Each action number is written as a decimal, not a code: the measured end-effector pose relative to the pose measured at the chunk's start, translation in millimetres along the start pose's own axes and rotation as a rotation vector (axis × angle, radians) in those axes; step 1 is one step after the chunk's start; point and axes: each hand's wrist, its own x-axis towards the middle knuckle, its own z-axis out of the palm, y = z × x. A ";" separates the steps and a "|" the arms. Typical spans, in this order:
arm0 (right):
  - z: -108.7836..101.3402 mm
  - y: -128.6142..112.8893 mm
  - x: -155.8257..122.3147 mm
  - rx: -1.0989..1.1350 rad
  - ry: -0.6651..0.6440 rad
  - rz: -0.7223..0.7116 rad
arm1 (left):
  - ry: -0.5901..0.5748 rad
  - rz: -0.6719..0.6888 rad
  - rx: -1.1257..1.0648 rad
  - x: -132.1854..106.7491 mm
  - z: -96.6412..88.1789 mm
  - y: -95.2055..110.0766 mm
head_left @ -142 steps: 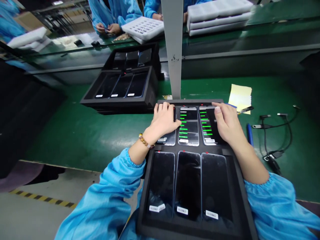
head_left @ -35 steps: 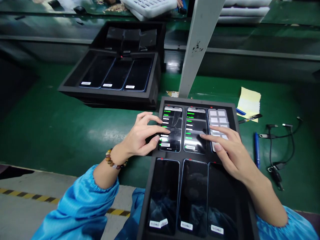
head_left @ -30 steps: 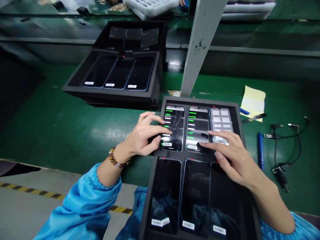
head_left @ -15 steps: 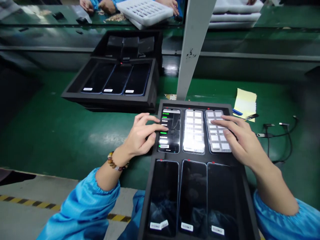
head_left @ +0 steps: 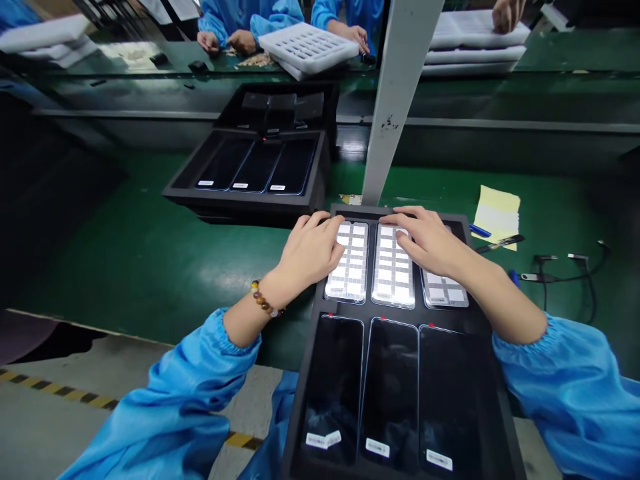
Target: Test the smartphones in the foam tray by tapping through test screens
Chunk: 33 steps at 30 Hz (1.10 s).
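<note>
A black foam tray (head_left: 400, 315) holds smartphones in two rows. In its far row, the left smartphone (head_left: 349, 273), middle smartphone (head_left: 393, 277) and right smartphone (head_left: 445, 293) have lit screens with white blocks on grey. My left hand (head_left: 311, 252) is open, fingertips at the top of the left smartphone. Over the middle smartphone is my right hand (head_left: 427, 240), open, thumb and fingers apart near its upper part; that hand and forearm hide much of the right smartphone. Dark screens fill the near row: a left phone (head_left: 334, 380), a middle phone (head_left: 390, 387) and a right phone (head_left: 447, 393), each with barcode labels.
Stacked black trays (head_left: 245, 197) with dark phones stand at the back left. A grey post (head_left: 387, 127) rises behind my tray. At right lie yellow paper (head_left: 495, 207), pens (head_left: 503, 243) and cables (head_left: 565, 277). Across the bench, co-workers' hands (head_left: 243, 41) are near white trays (head_left: 310, 48).
My right hand has moved left from the right smartphone to the middle one. My left hand has shifted up the left smartphone, whose screen changed from dark with green text to white blocks.
</note>
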 end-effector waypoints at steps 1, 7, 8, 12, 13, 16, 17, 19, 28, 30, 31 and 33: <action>1.4 1.6 1.3 -0.005 -0.004 0.001 | -0.006 -0.004 0.022 1.5 1.1 1.3; 7.1 0.3 -1.7 -0.032 0.002 -0.035 | 0.008 0.005 0.150 -0.9 2.3 14.9; 8.1 -1.8 -3.9 -0.037 0.005 -0.046 | 0.012 0.005 0.162 -3.1 1.7 17.9; 11.8 -12.9 -18.5 -0.051 0.007 -0.094 | 0.018 -0.001 0.187 -16.5 -1.5 29.6; 12.6 -16.0 -23.2 -0.053 0.007 -0.103 | 0.021 -0.002 0.187 -20.9 -2.4 32.4; 14.4 -25.5 -38.3 -0.052 0.009 -0.127 | 0.017 -0.004 0.185 -36.4 -5.8 40.5; 14.8 -28.9 -43.3 -0.049 0.008 -0.137 | 0.013 -0.004 0.185 -42.1 -7.3 43.4; 15.2 -36.1 -53.2 -0.044 0.002 -0.161 | 0.003 -0.005 0.177 -54.2 -11.1 49.6; 17.4 -62.4 -90.7 -0.025 -0.006 -0.256 | -0.030 -0.031 0.148 -97.7 -29.5 76.6; 18.9 -64.9 -96.5 -0.018 -0.009 -0.279 | -0.044 -0.032 0.156 -101.5 -31.8 80.9; 19.7 -65.8 -98.8 -0.017 -0.010 -0.288 | -0.049 -0.030 0.163 -102.8 -32.7 82.8; 21.1 -67.0 -102.0 -0.011 -0.008 -0.301 | -0.048 -0.027 0.173 -104.7 -34.2 86.0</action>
